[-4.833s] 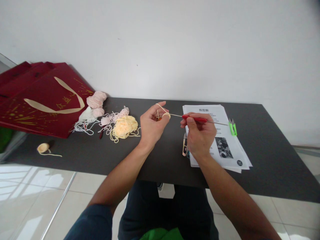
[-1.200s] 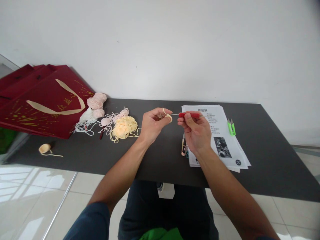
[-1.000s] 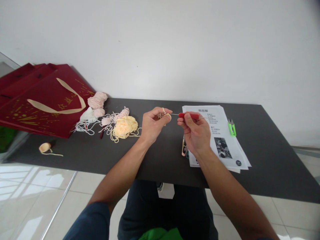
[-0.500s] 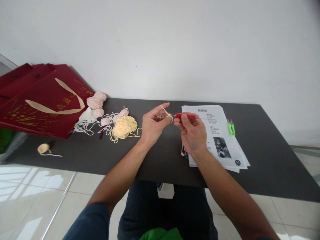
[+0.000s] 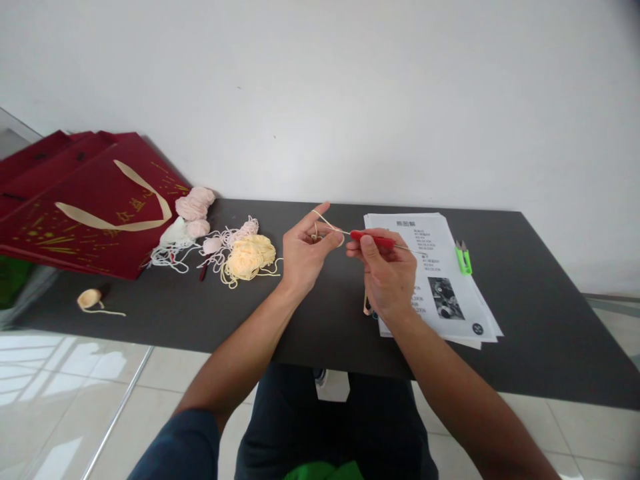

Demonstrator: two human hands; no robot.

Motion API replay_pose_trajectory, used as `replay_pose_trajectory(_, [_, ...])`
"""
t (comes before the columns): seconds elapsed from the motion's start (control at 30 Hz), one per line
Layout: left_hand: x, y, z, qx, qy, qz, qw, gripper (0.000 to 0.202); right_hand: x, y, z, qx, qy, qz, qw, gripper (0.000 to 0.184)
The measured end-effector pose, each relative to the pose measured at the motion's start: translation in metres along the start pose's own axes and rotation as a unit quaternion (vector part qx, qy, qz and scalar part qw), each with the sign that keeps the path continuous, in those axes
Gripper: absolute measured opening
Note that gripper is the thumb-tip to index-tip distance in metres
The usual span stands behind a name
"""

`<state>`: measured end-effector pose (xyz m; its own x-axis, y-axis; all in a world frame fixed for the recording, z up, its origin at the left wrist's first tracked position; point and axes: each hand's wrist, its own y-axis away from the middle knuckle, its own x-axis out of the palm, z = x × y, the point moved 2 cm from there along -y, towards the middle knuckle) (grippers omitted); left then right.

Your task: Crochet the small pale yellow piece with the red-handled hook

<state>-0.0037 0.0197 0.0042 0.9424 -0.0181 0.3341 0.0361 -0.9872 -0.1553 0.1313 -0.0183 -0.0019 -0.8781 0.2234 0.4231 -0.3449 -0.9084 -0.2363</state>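
Observation:
Above the dark table [image 5: 540,320], my left hand [image 5: 306,252] pinches a small cream crochet piece [image 5: 340,237], with cream yarn looped over its raised index finger. My right hand [image 5: 386,275] grips a red-handled crochet hook [image 5: 371,237] whose metal tip reaches into the piece. The two hands nearly touch. A loose pile of cream yarn [image 5: 248,256] lies on the table just left of my left hand.
Pink and white yarn bundles [image 5: 194,208] lie beside red gift bags [image 5: 95,200] at the left. A small cream crocheted cup [image 5: 89,299] sits near the front left edge. Printed sheets [image 5: 440,280] and green snips [image 5: 463,257] lie right; a small tool [image 5: 368,305] hides under my right hand.
My right hand has moved left, pushing the hook tip into the piece. My left index finger has lifted, raising the yarn strand.

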Motion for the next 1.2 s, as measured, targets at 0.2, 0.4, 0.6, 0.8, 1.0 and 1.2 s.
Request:
replay_pose_trajectory(0.2, [0.003,0.000,-0.002,-0.046,0.138,-0.008,0.989,0.056,-0.001,0.019,0.004,-0.210,0.179,0.049,0.960,0.029])
replay_pose_trajectory(0.4, [0.003,-0.001,-0.009,-0.092,0.200,0.018,0.975,0.053,-0.001,0.012,-0.003,-0.117,0.079,0.066,0.988,0.026])
replay_pose_trajectory(0.6, [0.005,-0.001,-0.008,-0.079,0.181,0.036,0.980,0.053,0.000,-0.007,0.003,0.007,-0.084,0.055,0.995,0.007])
replay_pose_trajectory(0.8, [0.004,-0.002,-0.007,-0.061,0.135,0.029,0.989,0.055,-0.007,-0.017,0.010,-0.019,-0.097,0.058,0.993,0.012])
replay_pose_trajectory(1.0, [0.001,-0.003,-0.010,-0.047,0.117,0.031,0.992,0.055,-0.010,-0.020,0.012,-0.038,-0.089,0.068,0.993,0.014])
replay_pose_trajectory(1.2, [-0.003,-0.003,-0.011,-0.020,0.092,0.043,0.995,0.054,-0.012,-0.015,0.012,-0.100,-0.022,0.068,0.992,0.012])
